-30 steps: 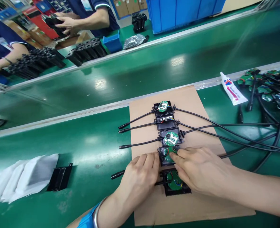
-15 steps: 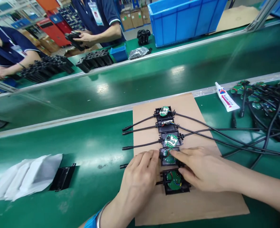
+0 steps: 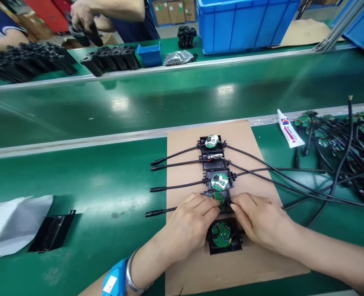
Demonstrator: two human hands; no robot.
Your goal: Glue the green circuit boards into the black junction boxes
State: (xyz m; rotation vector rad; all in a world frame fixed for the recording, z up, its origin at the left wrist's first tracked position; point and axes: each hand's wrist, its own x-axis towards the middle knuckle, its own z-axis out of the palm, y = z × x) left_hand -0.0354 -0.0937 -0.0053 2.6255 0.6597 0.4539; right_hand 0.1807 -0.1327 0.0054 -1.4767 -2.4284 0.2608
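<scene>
Several black plastic housings with round green circuit boards and black cables lie in a column on a cardboard sheet [image 3: 231, 271]. At the fourth housing from the top, the curled fingers of my left hand [image 3: 195, 218] press on the edge of its green circuit board [image 3: 218, 196]. My right hand [image 3: 258, 216] is closed at that housing's right side, thumb and forefinger pinched together; what lies between them is hidden. Just below both hands is the nearest housing, its green board [image 3: 221, 235] showing coloured wires. Farther up, another housing carries a board with white paste [image 3: 219, 181].
A white glue tube [image 3: 289, 129] and a heap of cabled boards [image 3: 348, 144] lie at right. At left are a black housing [image 3: 52, 233] and a white sheet [image 3: 15, 224]. Beyond the divider, a co-worker's hand [image 3: 83, 16] holds a black part near a blue crate [image 3: 249, 28].
My left hand has moved right onto the fourth housing's board. My right hand has drawn back from the board to the housing's right side, its fingers now pinched. The view has shifted slightly.
</scene>
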